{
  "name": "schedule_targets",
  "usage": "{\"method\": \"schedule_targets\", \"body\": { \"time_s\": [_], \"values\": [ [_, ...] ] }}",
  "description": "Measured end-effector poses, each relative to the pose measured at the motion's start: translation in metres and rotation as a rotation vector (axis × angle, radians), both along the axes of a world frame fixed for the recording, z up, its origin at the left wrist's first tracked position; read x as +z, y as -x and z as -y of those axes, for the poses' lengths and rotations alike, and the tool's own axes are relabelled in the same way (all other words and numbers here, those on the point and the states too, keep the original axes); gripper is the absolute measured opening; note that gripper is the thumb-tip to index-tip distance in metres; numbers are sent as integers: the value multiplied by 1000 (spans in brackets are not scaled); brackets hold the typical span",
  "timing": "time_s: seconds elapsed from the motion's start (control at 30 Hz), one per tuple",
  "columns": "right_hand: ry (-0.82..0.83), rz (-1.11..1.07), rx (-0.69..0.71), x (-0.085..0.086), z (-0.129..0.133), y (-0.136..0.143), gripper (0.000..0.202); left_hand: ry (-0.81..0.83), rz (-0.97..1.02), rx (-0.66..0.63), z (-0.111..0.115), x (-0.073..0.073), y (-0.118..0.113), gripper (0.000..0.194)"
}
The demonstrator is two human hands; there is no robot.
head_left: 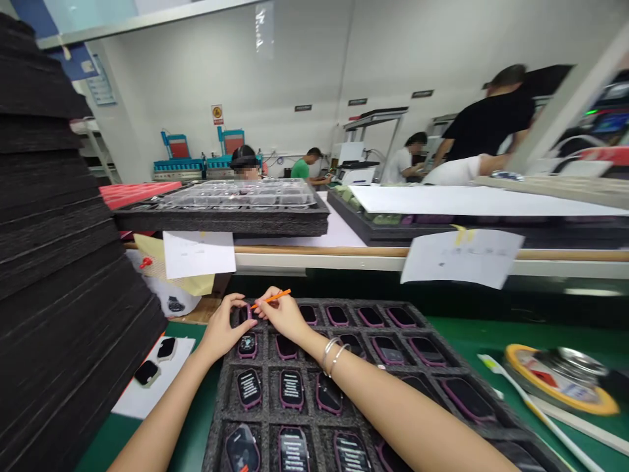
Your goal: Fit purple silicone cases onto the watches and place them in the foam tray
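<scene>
A dark foam tray [268, 413] holds purple-framed watches in rows of compartments. Several watches show lit screens, such as one with a watch face [247, 343] and one with lines of text [291, 388]; others are dark. At the far left corner, my left hand [228, 328] grips a purple-framed watch [244, 314] between thumb and fingers, tilted on its side. My right hand [282, 314], with bracelets at the wrist, pinches a thin orange stick [276, 297]. The stick's tip points at that watch's edge; whether they touch is unclear.
Black foam trays [54, 262] are stacked high at left. Two pale-framed watches [166, 349] lie on white paper [153, 398]. A yellow tape roll [560, 380] and a white brush-like tool [535, 410] are at right. A shelf [314, 260] with trays crosses ahead; people sit beyond.
</scene>
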State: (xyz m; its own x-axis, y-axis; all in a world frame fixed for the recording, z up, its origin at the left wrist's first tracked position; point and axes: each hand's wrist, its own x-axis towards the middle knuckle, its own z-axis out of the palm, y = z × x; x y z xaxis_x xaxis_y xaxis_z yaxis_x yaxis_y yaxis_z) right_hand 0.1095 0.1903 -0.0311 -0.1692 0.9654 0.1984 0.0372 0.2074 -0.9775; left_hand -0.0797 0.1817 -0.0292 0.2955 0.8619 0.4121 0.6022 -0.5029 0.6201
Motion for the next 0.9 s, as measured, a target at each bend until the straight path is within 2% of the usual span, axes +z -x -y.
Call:
{"method": "schedule_targets", "body": {
  "time_s": [0.1, 0.17, 0.2, 0.27, 0.37, 0.43, 0.53, 0.6, 0.7, 0.77, 0.9],
  "values": [
    [-20, 13, -45, 4, 0, 5, 26, -54, -33, -8, 0, 7, -1, 49],
    [-36, 24, -73, 9, -1, 6, 25, -118, -48, 40, 2, 15, -6, 51],
    [-45, 29, -88, 12, -1, 6, 24, -138, -68, 41, 6, 20, -10, 46],
    [-66, 36, -118, 20, 1, 5, 23, -146, -136, -36, 15, 27, -16, 31],
    [-87, 35, -150, 30, 10, 2, 23, -130, -244, -183, 31, 33, -18, 25],
    [-87, 34, -140, 33, 19, -1, 23, -134, -325, -228, 37, 33, -13, 22],
    [-68, 36, -99, 30, 31, -3, 21, -140, -435, -243, 39, 33, -1, 25],
    [-51, 28, -79, 25, 36, -4, 20, -131, -441, -249, 40, 35, 5, 25],
    [-31, 2, -48, 18, 40, -5, 21, -95, -337, -248, 46, 41, 11, 19],
    [-18, -20, -13, 13, 42, -6, 21, -73, -285, -201, 51, 42, 15, 19],
    [15, -52, 53, 7, 41, -7, 23, -18, -181, -148, 56, 32, 23, 14]
  ]
}}
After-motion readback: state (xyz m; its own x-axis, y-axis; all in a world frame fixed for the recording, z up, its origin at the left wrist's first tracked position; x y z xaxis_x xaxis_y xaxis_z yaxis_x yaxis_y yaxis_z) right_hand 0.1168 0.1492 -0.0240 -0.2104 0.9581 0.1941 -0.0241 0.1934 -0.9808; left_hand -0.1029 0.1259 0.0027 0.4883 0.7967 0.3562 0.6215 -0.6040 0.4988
